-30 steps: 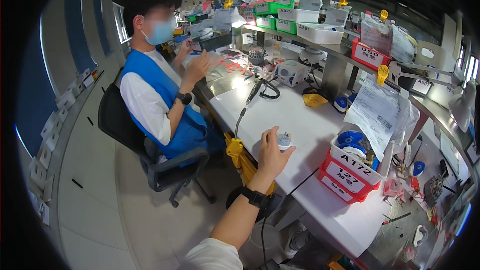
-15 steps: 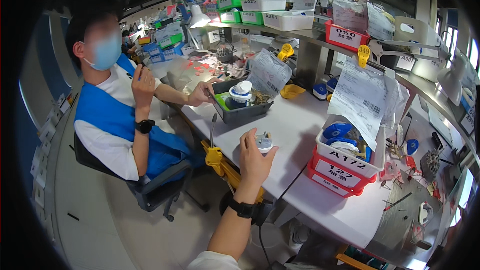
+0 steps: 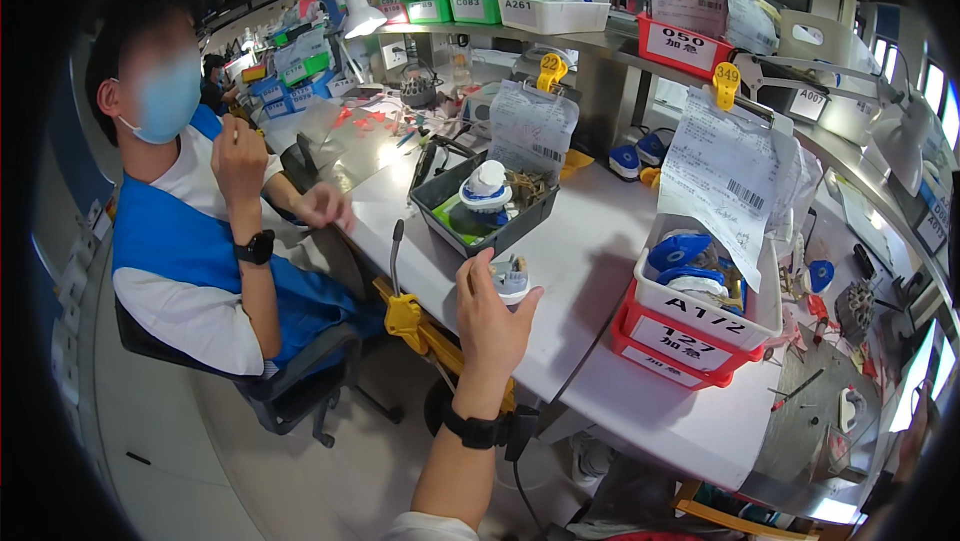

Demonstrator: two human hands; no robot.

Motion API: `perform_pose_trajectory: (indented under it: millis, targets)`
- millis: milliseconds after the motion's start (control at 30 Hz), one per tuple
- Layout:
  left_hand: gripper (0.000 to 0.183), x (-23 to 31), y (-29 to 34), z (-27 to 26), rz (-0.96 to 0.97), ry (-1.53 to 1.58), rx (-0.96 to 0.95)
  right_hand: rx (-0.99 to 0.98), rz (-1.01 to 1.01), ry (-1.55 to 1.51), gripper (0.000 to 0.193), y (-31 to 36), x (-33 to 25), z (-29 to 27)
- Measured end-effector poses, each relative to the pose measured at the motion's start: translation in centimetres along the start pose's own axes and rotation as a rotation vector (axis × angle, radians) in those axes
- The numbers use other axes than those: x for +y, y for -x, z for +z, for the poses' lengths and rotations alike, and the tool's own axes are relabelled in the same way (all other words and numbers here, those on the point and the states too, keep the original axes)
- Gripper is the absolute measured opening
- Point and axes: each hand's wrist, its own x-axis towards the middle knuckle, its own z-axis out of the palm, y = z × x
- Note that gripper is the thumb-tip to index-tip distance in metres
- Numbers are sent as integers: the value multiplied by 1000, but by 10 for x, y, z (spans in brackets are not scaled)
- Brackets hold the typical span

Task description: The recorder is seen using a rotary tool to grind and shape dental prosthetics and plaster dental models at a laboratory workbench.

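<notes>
Hand (image 3: 490, 319) (left) grasps small round part (image 3: 511, 276) beside grey tray (image 3: 500, 231); right unseen.

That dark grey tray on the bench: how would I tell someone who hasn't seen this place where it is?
On the long white workbench, beyond the hand, sits the dark grey tray. It alone is open and unlabelled, holding a white and blue part; the bins nearby are white or red.

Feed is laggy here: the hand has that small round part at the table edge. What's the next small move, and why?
Probably carry the small round part toward the dark grey tray: the left hand grips it just above the white table, and that tray, holding a similar white piece, sits just beyond.
</notes>
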Motion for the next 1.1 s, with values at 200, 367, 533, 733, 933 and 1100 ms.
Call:
perform_pose_trajectory:
  millis: [200,367,533,733,933,1100]
  targets:
    - [74,-1,2,-4,-8,-18,-4,-24,-9,-26,45,-4,2,7]
    - [74,0,1,-3,-22,0,-12,-37,-25,-52,44,-12,0,10]
    - [75,5,-1,-5,-58,-4,-60,-53,-36,-81,44,-21,0,14]
    - [74,2,0,-1,-12,-9,2,-73,-40,-118,43,-28,0,11]
    - [74,0,-1,-6,36,25,-7,-107,-29,-119,42,-33,-2,-17]
    - [64,1,2,-12,-318,840,-137,-145,-29,-123,42,-46,-8,-30]
